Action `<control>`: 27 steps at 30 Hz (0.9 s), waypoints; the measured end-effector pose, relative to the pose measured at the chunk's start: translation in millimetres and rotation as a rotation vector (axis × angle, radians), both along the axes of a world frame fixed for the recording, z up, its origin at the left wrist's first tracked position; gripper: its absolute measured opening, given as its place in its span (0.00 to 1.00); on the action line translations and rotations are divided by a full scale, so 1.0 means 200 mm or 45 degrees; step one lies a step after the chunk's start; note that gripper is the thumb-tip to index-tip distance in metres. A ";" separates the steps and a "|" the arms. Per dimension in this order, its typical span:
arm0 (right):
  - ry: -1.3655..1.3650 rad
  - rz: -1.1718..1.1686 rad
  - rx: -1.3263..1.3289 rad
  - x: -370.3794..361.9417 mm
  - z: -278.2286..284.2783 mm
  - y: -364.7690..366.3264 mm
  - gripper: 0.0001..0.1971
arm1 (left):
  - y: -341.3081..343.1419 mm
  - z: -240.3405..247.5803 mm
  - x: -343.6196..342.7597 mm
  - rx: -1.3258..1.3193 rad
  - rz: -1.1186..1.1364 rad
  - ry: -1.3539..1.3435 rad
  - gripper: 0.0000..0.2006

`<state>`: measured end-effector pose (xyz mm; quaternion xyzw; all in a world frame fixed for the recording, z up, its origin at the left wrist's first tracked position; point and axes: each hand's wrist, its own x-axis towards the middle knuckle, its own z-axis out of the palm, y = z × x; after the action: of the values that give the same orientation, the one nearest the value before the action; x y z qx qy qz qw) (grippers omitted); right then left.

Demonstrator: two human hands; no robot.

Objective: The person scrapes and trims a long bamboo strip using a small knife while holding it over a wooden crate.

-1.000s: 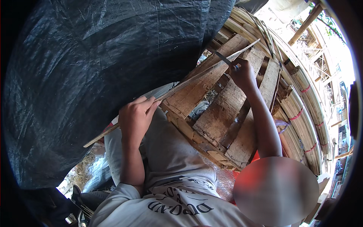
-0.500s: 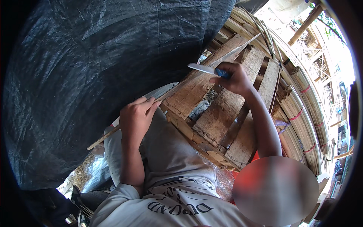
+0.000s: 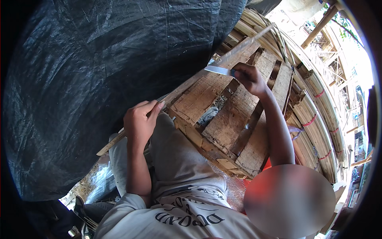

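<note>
A long, thin wooden strip (image 3: pixel 187 85) slants from beside my left thigh up to the far right, over the wooden pallet (image 3: pixel 232 121). My left hand (image 3: pixel 140 120) grips it near its lower end, thumb and fingers closed round it. In my right hand (image 3: pixel 250 79) is a knife (image 3: pixel 219 70) with a pale blade, its handle mostly hidden by my fingers. The blade points left, and its tip lies at the strip's near edge; whether it touches I cannot tell.
A dark tarp (image 3: pixel 107 79) hangs at the left, close to the strip. Bundles of wooden strips tied with red bands (image 3: pixel 310 120) lie along the right. The pallet has gaps between its boards, with scraps (image 3: pixel 209 114) showing below. A blurred round patch (image 3: pixel 289 201) covers the lower right.
The strip's far end has swung up a little. My right hand has shifted slightly, bringing the knife blade a bit right. My left hand keeps its grip, having moved slightly left.
</note>
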<state>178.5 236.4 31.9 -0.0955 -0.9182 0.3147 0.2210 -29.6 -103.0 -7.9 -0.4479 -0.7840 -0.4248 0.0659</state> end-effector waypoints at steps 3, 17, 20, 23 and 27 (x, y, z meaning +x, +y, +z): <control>0.050 0.017 -0.038 0.02 -0.04 0.04 0.07 | -0.01 -0.02 -0.04 0.133 -0.014 -0.093 0.11; -0.175 -0.014 -0.027 0.03 -0.04 0.09 0.06 | -0.06 0.01 -0.10 0.121 0.030 -0.123 0.13; -0.056 -0.582 0.176 -0.01 -0.10 0.13 0.06 | -0.06 0.01 -0.11 0.125 0.018 -0.147 0.13; 0.167 -0.740 0.239 0.02 -0.13 0.24 0.08 | -0.05 0.01 -0.11 0.159 -0.018 -0.161 0.12; 0.225 -0.292 -0.254 0.00 -0.11 0.19 0.08 | -0.03 0.00 -0.11 0.261 -0.015 -0.162 0.10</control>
<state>178.8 275.0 9.7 -0.1930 -0.8425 0.3841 0.3246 -51.3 -109.3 -8.4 -0.4157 -0.7364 -0.5304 0.0590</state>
